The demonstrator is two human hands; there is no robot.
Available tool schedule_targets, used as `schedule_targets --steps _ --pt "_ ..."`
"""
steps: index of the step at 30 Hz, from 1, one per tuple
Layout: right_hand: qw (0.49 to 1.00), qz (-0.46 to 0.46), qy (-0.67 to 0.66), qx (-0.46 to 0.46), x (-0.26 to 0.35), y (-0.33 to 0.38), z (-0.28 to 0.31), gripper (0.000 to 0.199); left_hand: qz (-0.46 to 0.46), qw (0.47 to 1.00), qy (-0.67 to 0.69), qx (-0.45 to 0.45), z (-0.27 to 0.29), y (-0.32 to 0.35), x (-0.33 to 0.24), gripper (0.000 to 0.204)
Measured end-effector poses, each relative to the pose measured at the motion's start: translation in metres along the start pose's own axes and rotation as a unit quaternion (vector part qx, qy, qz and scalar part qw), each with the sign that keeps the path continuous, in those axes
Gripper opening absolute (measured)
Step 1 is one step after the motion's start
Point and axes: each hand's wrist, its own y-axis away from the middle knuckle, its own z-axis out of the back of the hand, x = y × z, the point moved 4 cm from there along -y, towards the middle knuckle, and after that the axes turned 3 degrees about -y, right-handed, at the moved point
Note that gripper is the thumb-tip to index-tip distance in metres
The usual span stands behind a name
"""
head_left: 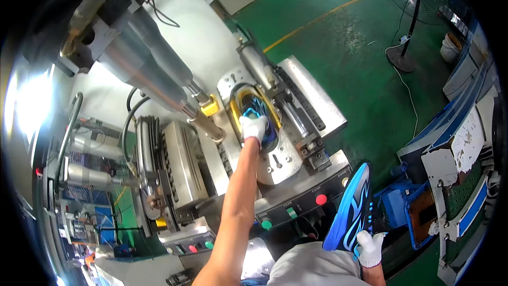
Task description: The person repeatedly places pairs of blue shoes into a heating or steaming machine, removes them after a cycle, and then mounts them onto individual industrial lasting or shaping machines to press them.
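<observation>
My left fingers, gloved, press closed on the blue shoe upper seated in the mould cavity; soft, light. My right hand clamps the stiff blue sole at its heel.

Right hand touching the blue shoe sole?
Touching. The head view shows the gloved right hand wrapped around the lower end of the blue sole, holding it upright off the machine.

The left hand fills the yellow-rimmed mould; clamp cylinders crowd its right edge, the press ram its left. Machine's front edge lies open.
</observation>
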Motion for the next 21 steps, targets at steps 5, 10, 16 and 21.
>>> schedule_targets --steps 5,10,16,21 --pt "0.984 0.004 0.166 0.061 -0.001 -0.018 0.000 0.023 -0.066 0.932 0.355 0.040 0.050 0.014 0.007 0.025" --pt "0.875 0.300 0.349 0.151 0.044 -0.046 -0.058 0.033 -0.102 0.941 0.321 0.035 0.124 0.138 0.021 0.030" --pt "0.922 0.158 0.300 0.187 0.093 -0.136 -0.234 0.042 -0.079 0.957 0.263 0.096 0.203 0.299 0.140 0.037" --pt "0.873 0.158 0.352 0.300 0.057 -0.260 -0.400 0.045 0.045 0.943 0.308 0.116 0.190 0.394 0.290 0.057"
